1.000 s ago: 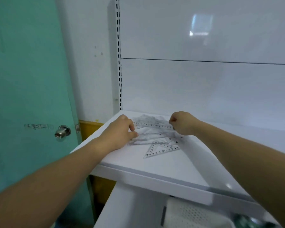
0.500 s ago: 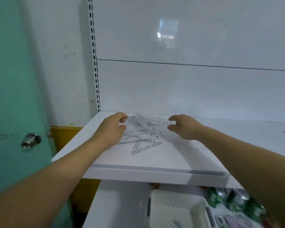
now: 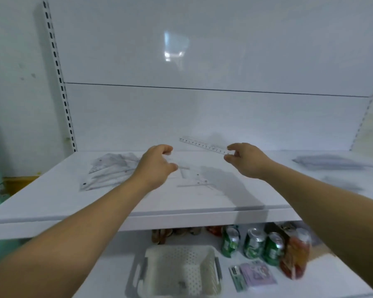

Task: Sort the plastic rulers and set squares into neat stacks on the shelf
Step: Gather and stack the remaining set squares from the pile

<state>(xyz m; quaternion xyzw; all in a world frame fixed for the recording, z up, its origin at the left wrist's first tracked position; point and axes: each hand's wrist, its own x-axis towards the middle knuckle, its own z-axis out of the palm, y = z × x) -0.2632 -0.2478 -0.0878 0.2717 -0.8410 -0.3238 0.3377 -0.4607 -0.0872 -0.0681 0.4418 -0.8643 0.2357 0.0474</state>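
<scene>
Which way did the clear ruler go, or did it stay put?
Yes, it moved. The ruler, pinched by the right hand, has gone up and to the right, away from the pile of set squares on the shelf.

We see a clear ruler [image 3: 205, 145] with dark numerals raised above the white shelf [image 3: 138, 203], sloping down to the right, its right end pinched in the right hand [image 3: 246, 160]. On the shelf's left lies a loose, overlapping pile of clear set squares [image 3: 111, 171]. Another set square [image 3: 195, 179] lies flat near the middle, and blurred clear stacks [image 3: 329, 162] rest at the far right.
</scene>
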